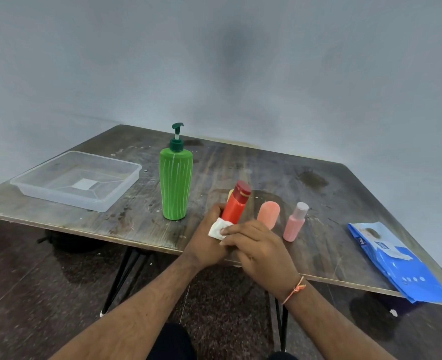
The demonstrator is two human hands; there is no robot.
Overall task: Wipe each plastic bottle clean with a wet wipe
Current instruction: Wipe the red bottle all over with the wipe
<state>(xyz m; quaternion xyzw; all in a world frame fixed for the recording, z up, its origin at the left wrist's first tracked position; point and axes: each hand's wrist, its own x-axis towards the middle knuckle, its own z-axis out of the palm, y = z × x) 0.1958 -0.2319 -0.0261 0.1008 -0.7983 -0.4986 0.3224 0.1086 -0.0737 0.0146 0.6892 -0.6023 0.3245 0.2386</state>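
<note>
my left hand (206,242) grips the lower body of a red bottle (236,203), fingers curled round it, holding it tilted above the near edge of a worn wooden table (266,165). my right hand (260,249) pinches a folded white wet wipe (218,228) against the base of the bottle, fingers curled and drawn together over the cloth; an orange thread bracelet (294,289) circles that wrist. just right of the red bottle stands a rounded peach bottle (268,213), and beside that a small pink bottle (294,222) with a pale cap, both upright and apart from my hands. to the left, a tall green pump bottle (175,180) with white stripes stands upright. further left, near the table's corner, rests a clear plastic tray (32,183). at the far right edge, a blue pack of wipes (402,266) lies flat, partly overhanging the table.
</note>
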